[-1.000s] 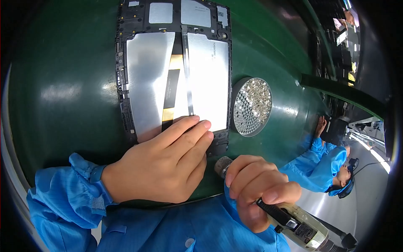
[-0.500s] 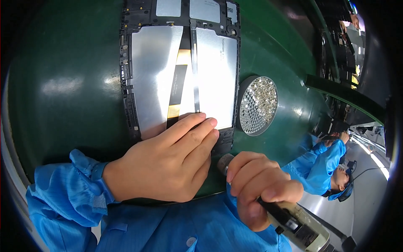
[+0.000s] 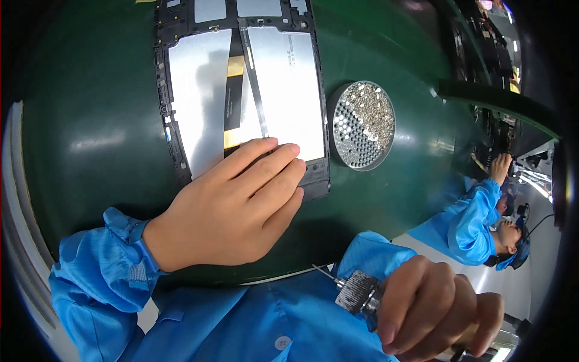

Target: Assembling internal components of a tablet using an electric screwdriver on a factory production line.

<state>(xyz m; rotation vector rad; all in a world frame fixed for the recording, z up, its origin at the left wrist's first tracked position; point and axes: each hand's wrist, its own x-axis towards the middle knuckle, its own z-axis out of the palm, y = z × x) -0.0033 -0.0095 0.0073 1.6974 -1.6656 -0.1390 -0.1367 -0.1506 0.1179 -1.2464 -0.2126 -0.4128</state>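
A black-framed tablet housing with bright silver plates lies on the green work surface. A dark strip and a black-and-gold flex cable run down its middle gap. My left hand rests flat on the housing's near end, fingers stretched out over the silver plates and the strip. At the lower right, my right hand is wrapped round an electric screwdriver. Its knurled collar and thin bit point up and left, apart from the housing. The rest of the tool is mostly hidden by my fingers.
A round dish beside the housing's right edge holds many small screws over a perforated plate. Further right, a co-worker in a blue smock sits with a hand raised. A dark green curved bar stands at the far right.
My right hand has drawn the screwdriver down and right, away from the housing, and its bit now shows. The housing and dish sit slightly higher and further left in view. The co-worker's hand has risen.
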